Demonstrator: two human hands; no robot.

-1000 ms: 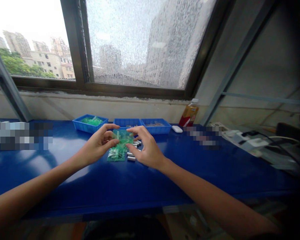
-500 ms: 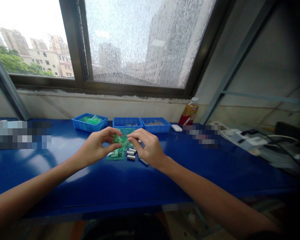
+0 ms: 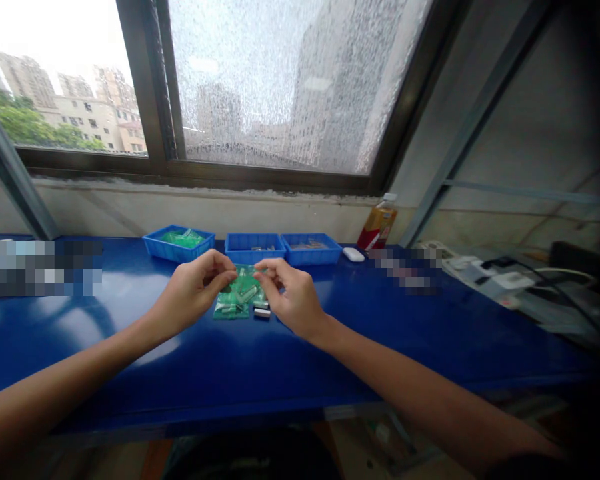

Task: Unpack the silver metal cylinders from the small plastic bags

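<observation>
Your forearms come in from the near edge of the blue table (image 3: 130, 333) and meet over its middle. Take the green plastic bag (image 3: 240, 293) as your landmark: it sits between your two hands, partly lifted, with its lower end touching or nearly touching the table.

Your left hand (image 3: 193, 293) is just left of the bag, thumb and forefinger pinched shut on its upper left edge. Your right hand (image 3: 290, 297) is just right of it, fingers curled and closed on the upper right edge. Both hands are equally near; neither has to reach. The bag's long axis seems to run away from you, slanting slightly from near-left to far-right, so the opening you are pinching is at the far, upper end. Small pale pieces show through the plastic, too small to identify.

Just right of the bag's near end, below your right hand, a small silver metal part (image 3: 262, 312) lies on the table, apart from your fingers.

Beyond the bag, three blue trays stand in a row near the wall: the left tray (image 3: 179, 248) holds more green bags, the middle tray (image 3: 254, 248) and right tray (image 3: 311, 249) hold small items. Farther right stand a small white object (image 3: 353, 254) and a bottle (image 3: 379, 227).
</observation>
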